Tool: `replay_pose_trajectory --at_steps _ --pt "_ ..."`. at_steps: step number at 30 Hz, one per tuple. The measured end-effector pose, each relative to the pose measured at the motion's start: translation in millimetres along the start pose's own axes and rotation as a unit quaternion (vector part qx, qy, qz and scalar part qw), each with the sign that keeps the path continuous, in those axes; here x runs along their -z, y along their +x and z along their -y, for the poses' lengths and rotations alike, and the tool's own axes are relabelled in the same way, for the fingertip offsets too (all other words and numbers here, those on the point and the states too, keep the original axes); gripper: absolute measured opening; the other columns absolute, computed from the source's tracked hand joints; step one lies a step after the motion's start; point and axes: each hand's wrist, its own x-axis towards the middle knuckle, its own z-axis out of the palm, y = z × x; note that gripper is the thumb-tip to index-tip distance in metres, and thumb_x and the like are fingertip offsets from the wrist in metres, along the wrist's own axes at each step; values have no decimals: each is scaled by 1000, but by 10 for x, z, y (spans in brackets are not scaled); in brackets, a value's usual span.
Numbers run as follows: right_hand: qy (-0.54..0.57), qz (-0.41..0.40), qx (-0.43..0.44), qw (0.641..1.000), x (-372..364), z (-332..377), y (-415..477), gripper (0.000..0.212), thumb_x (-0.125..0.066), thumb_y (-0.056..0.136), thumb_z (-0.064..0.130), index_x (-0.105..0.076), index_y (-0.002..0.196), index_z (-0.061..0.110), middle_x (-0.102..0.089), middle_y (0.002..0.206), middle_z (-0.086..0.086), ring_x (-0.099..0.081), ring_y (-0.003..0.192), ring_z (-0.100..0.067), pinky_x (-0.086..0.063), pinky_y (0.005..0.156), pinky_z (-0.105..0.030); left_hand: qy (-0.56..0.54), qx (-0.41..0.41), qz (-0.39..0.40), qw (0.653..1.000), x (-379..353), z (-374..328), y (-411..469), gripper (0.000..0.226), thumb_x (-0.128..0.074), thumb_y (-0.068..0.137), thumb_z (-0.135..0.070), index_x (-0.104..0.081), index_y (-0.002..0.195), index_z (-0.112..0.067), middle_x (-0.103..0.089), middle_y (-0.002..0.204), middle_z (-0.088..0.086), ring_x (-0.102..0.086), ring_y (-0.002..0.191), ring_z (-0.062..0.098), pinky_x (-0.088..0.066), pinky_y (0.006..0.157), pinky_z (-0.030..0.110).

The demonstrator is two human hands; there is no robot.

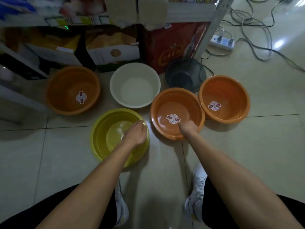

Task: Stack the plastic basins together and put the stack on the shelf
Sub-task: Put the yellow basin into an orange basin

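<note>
Several plastic basins stand on the tiled floor. A yellow basin (105, 134) is nearest on the left; my left hand (135, 133) grips its right rim. An orange basin (165, 103) with a round label is nearest on the right; my right hand (188, 128) holds its near rim, fingers curled inside. Behind them sit a large orange basin (66, 86) at the left, a white basin (135, 85) in the middle, a dark grey basin (184, 73), and another orange basin (231, 90) at the far right.
A metal shelf (212, 25) stands behind the basins, its lower level packed with cardboard boxes (113, 53) and a red box (170, 45). A power strip (222, 42) and loose cables lie on the floor at the back right. My feet in white shoes (198, 184) are below.
</note>
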Motion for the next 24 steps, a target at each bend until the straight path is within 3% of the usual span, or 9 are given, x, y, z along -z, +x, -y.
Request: replay_pose_trajectory --at_steps 3,5,8,10,12,14,16,20,24 --pt "106 2 -97 990 -118 -271 261 61 -67 92 38 -62 136 -3 -69 130 -25 -72 109 -44 -64 92 -50 12 3 7 1000 -124 31 -10 51 -31 108 -33 -46 150 -10 -44 159 14 -39 148 32 -25 121 51" --pt "199 38 -141 969 -222 -470 365 62 -68 92 47 -59 134 2 -67 123 -24 -74 94 -41 -66 74 -45 13 0 15 1000 -203 89 16 50 -31 108 -33 -49 147 -10 -47 156 14 -41 146 31 -26 121 51" --pt "318 91 -172 928 -363 -570 395 40 -67 100 41 -55 124 10 -67 109 -22 -69 83 -35 -57 44 -34 0 9 15 1000 -181 138 66 49 -31 107 -33 -52 146 -13 -48 156 12 -42 146 29 -27 121 51" --pt "370 91 -178 907 -443 -645 470 28 -67 102 27 -56 123 12 -69 84 -21 -69 57 -28 -50 29 -27 -5 10 12 1000 -170 145 75 46 -32 107 -30 -56 142 -11 -51 153 12 -44 144 29 -30 119 47" --pt "383 78 -177 903 -519 -721 538 20 -67 102 18 -60 117 9 -67 68 -18 -59 29 -16 -42 26 -19 -5 19 15 1000 -168 166 42 47 -32 107 -30 -54 144 -10 -49 155 12 -42 145 29 -31 119 44" --pt "388 62 -168 904 -546 -759 593 8 -65 102 11 -57 101 7 -62 56 -14 -48 20 -10 -37 26 -14 -8 37 15 999 -172 239 19 50 -34 106 -34 -47 151 -14 -43 160 10 -36 150 31 -29 120 44" --pt "399 44 -152 903 -528 -782 566 16 -63 101 6 -55 88 8 -54 37 -7 -43 19 -8 -35 26 -13 -33 75 11 997 -169 366 -17 52 -37 105 -33 -43 155 -17 -39 163 6 -33 152 30 -29 120 47" --pt "409 25 -131 903 -482 -843 351 16 -63 97 5 -56 84 11 -55 58 -9 -43 22 -6 -32 28 -13 -85 183 -44 978 -169 733 -202 46 -43 102 -27 -56 143 -8 -48 154 14 -47 138 35 -36 114 47" --pt "410 22 -128 903 -491 -952 119 18 -68 93 11 -59 78 13 -56 56 -9 -46 27 -7 -34 29 -15 -131 313 -96 936 -70 1042 -338 57 -42 101 -30 -41 152 -4 -30 163 15 -38 145 36 -26 116 46"
